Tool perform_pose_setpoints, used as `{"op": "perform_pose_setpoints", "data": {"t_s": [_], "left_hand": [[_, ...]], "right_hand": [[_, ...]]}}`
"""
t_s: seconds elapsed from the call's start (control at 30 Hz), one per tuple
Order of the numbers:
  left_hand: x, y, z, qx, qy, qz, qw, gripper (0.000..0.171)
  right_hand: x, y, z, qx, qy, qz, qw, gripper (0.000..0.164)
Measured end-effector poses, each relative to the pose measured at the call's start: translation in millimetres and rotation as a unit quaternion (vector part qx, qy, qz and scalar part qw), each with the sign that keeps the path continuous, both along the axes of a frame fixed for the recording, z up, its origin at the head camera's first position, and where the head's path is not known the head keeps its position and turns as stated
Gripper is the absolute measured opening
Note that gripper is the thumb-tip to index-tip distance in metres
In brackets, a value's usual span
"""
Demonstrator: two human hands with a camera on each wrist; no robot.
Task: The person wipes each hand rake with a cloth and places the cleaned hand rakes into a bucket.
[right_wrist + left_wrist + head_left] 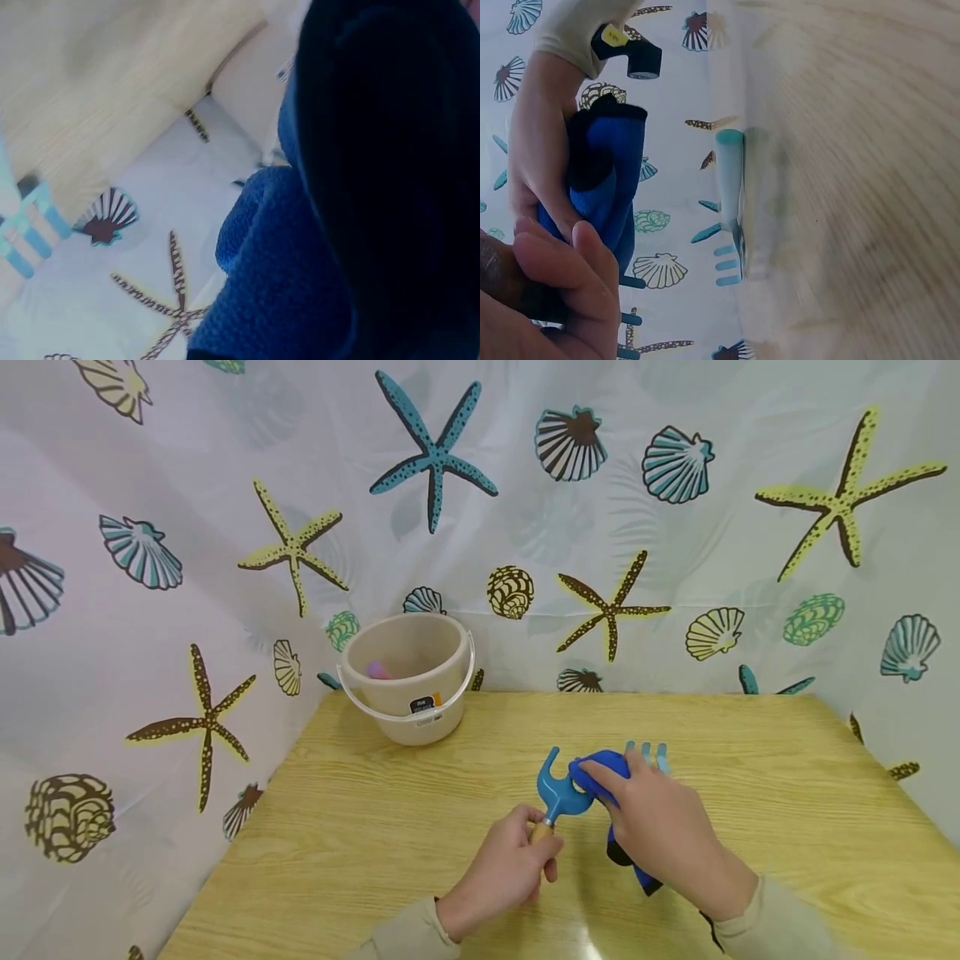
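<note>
My left hand [513, 852] grips the wooden handle of a small hand rake [564, 797] with a blue metal head. Several blue prongs of it show past the fingers in the left wrist view. In my right hand [663, 822] is a blue cloth [609, 767] with black edging, pinched against the rake's head. Its loose ends hang below the palm, and the folds [277, 262] fill much of the right wrist view. Beyond the right hand lies a light blue hand fork [731, 176] on the table, mostly hidden by that hand in the head view.
A beige bucket [393, 697] with a white handle stands at the table's back left, a pink and purple thing [378, 671] inside it. The wood-grain table [360, 827] meets a white curtain [480, 568] printed with shells and starfish at the back and sides.
</note>
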State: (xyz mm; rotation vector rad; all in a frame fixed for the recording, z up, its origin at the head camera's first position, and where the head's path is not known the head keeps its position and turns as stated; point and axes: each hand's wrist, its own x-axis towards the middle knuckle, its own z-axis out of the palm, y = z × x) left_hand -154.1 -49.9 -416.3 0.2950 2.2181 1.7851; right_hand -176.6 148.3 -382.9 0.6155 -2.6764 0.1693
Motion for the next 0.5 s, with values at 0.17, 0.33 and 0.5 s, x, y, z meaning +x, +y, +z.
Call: {"op": "perform_pose_setpoints", "data": {"t_s": [0.17,0.33,0.5], "left_hand": [[-8.1,-5,0.3,-0.046,0.045,0.011,0.9979,0.022],[-12.4,-7,1.9,-0.071,0.067,0.012,0.9952,0.019],[-13.1,-9,6.4,-0.094,0.074,-0.011,0.9928,0.025]], "right_hand": [[14.8,-6,-1.7,0.002,0.022,0.028,0.999,0.041],[21.1,-7,0.0,-0.002,0.030,0.036,0.999,0.043],[23.4,-4,5.5,-0.007,0.040,0.032,0.999,0.048]]}}
